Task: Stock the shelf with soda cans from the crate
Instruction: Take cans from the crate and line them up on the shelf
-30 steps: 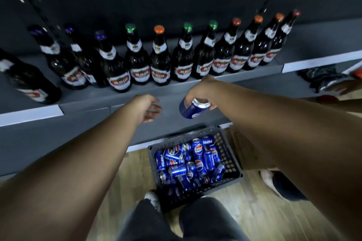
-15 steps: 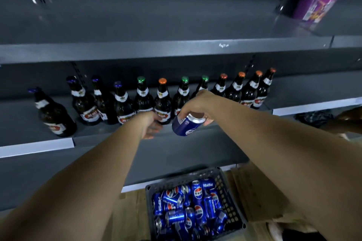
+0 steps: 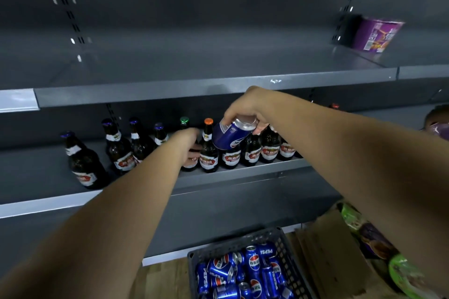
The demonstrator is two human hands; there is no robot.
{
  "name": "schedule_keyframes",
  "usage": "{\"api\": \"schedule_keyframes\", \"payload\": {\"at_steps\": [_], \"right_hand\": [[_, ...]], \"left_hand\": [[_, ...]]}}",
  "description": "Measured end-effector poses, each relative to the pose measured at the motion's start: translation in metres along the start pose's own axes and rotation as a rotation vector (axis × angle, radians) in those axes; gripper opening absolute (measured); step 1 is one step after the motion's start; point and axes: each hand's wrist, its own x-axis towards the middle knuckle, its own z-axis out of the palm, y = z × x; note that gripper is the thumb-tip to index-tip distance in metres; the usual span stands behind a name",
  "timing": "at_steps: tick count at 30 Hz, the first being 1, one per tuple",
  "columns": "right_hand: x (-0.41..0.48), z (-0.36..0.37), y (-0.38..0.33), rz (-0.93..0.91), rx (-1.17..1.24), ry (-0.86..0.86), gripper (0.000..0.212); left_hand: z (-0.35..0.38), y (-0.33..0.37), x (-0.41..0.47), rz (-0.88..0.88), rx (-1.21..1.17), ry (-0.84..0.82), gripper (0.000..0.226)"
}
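While the right hand [image 3: 245, 110] pinches one blue soda can [image 3: 228, 136] by its top rim, fingers and thumb curled round the lid end, the can hangs tilted in the air. It is in front of the row of beer bottles [image 3: 209, 155], just below the lip of the upper shelf [image 3: 170, 63], and not set down on anything.

The left hand [image 3: 188, 143] is reached in among the bottles, against the green-capped one. Its fingers are hidden behind the hand and the glass, so I cannot tell whether it grips that bottle or only touches it.

Progress: looks like the very start. No soda can stands on any shelf in view. The upper shelf shows only a purple box [image 3: 377, 35] far right. The middle shelf [image 3: 36, 170] carries only the bottles, with bare space at its left end.

The crate [image 3: 288, 253] sits on the floor below, and the loose cans [image 3: 252, 264] in it are piled on their sides, many of them. Its bottom is cut off by the frame edge, so no count is possible. Flattened cardboard [image 3: 332, 250] lies beside the crate on the right.

Left to do, as I judge it: place this can, then nearly the whole crate. Which shelf is meant is unclear. The upper one seems likely, given the can's height.
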Motion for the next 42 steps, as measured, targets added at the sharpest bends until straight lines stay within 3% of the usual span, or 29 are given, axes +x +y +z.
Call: {"api": "schedule_keyframes", "payload": {"at_steps": [3, 7, 11, 13, 18, 26, 36, 42], "right_hand": [[-0.001, -0.005, -0.009, -0.002, 0.062, 0.0, 0.023], [-0.005, -0.011, -0.018, -0.031, 0.154, 0.047, 0.024], [-0.006, -0.008, -0.019, -0.085, 0.206, 0.112, 0.049], [-0.007, -0.004, -0.017, -0.111, 0.197, 0.153, 0.05], [-0.005, 0.011, -0.006, -0.192, 0.183, 0.248, 0.045], [-0.014, 0.043, 0.021, -0.354, 0.311, 0.373, 0.066], [-0.014, 0.073, 0.035, -0.494, 0.574, 0.395, 0.073], [-0.012, 0.083, 0.035, -0.531, 0.635, 0.335, 0.096]], "left_hand": [[0.006, 0.007, -0.005, -0.02, -0.143, -0.079, 0.036], [0.017, 0.012, -0.01, -0.026, -0.562, -0.193, 0.054], [0.027, 0.015, -0.016, -0.027, -0.89, -0.274, 0.061], [0.029, 0.017, -0.018, -0.016, -0.972, -0.286, 0.059], [0.032, 0.02, -0.016, 0.028, -1.007, -0.235, 0.05], [0.02, 0.019, -0.009, 0.065, -0.98, -0.173, 0.048], [0.004, 0.026, -0.023, 0.094, -1.028, -0.241, 0.05], [-0.006, 0.029, -0.033, 0.189, -0.968, -0.219, 0.048]]}}
